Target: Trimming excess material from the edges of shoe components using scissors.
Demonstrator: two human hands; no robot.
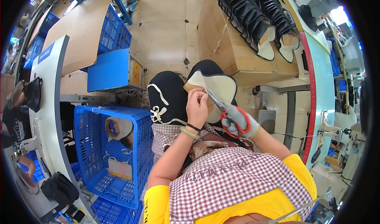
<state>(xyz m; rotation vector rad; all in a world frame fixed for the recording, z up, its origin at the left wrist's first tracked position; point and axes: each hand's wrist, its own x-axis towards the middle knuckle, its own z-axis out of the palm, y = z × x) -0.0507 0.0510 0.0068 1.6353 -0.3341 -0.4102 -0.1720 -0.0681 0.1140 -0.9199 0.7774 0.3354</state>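
On my lap rests a shoe upper (pixel 224 85) with cream lining, a dark edge and a tan part. My left hand (pixel 196 108), bare, pinches the upper's tan part near its edge, fingertips pressed together. In a grey glove, my right hand (pixel 238 120) grips red-handled scissors (pixel 217 102). Their blade tips reach the upper right beside my left fingertips; whether the blades are apart is too small to tell. A thin cream strip (pixel 159 94) and a curled bunch of cream scraps (pixel 157 113) lie on my dark left trouser leg.
A blue plastic basket (pixel 144 145) at my left holds a few pieces. Ahead right, a cardboard box (pixel 221 54) carries rows of black shoe uppers (pixel 247 20). A white bench (pixel 55 77) stands left, a pale-green table with red edge (pixel 320 81) right. Dark scraps dot the floor.
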